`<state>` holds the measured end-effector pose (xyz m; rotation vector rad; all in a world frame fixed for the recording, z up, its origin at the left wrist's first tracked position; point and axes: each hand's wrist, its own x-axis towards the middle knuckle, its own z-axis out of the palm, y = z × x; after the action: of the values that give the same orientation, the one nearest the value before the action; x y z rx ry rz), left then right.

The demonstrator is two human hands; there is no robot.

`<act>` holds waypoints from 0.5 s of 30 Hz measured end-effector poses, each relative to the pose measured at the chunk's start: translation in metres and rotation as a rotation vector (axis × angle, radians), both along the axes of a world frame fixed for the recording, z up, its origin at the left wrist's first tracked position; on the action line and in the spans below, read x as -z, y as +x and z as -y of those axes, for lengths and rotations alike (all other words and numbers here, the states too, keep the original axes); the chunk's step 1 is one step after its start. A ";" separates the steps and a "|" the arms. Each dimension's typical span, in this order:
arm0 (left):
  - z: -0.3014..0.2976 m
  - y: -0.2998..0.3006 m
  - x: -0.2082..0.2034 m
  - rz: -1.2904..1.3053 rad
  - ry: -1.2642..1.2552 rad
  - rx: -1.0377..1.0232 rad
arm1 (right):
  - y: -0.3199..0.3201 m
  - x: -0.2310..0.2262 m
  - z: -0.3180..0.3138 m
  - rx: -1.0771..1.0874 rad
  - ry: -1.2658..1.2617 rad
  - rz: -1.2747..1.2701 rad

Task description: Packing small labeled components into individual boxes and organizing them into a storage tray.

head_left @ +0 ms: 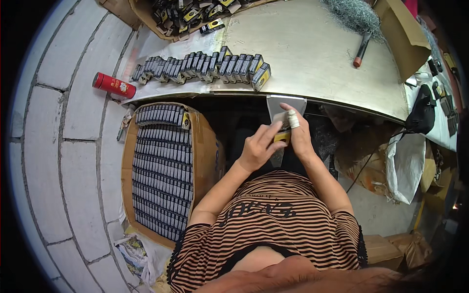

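Note:
In front of my body, both hands are closed on a small yellow and dark carton. My left hand grips it from the left, with the fingers bent over its upper part. My right hand holds the other side, and one of its fingers is wrapped in white tape. The fingers cover much of the carton, and the part between them is blurred. Just beyond my hands a grey metal plate hangs at the table's edge.
A row of small cartons stands on the table. To my left, a large cardboard box holds packed rows of similar cartons. A red cylinder lies by the table's left end. Wire tangle and a dark-handled tool lie far right.

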<state>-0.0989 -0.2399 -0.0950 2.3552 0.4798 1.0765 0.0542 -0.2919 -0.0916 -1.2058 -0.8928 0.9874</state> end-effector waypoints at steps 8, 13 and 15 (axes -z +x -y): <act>-0.004 -0.002 0.008 0.065 -0.187 0.010 | 0.000 0.004 0.007 -0.121 -0.070 -0.524; -0.004 -0.007 0.019 -0.019 -0.356 0.002 | 0.003 0.007 0.009 -0.093 -0.168 -0.302; -0.008 -0.012 0.026 0.041 -0.318 -0.043 | 0.001 0.003 0.011 -0.082 -0.210 -0.263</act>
<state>-0.1110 -0.2321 -0.1209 2.0494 0.6390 0.9845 0.0548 -0.3025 -0.0949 -1.1864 -0.6464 1.2983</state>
